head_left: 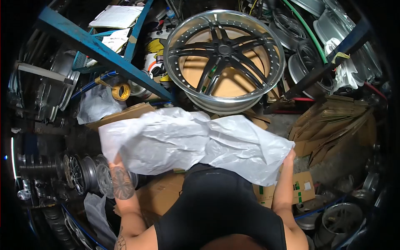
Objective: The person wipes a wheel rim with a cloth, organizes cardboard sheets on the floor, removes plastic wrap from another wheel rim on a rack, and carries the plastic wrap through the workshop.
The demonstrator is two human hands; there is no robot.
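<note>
A crumpled white plastic sheet (175, 139) is stretched wide in front of my body. My right hand (290, 155) is closed on its right end. At the sheet's left end, my left hand (115, 157) is mostly covered by the plastic, and its fingers do not show. Just beyond the sheet lies a large wheel rim (224, 50) with black spokes and a polished lip, face up over brown cardboard.
Blue metal bars (100, 52) cross at the upper left, near a roll of yellow tape (121, 91) and a teal basket (83, 61). Folded cardboard (333, 125) leans at the right. More rims (83, 173) stand at the left and lower right.
</note>
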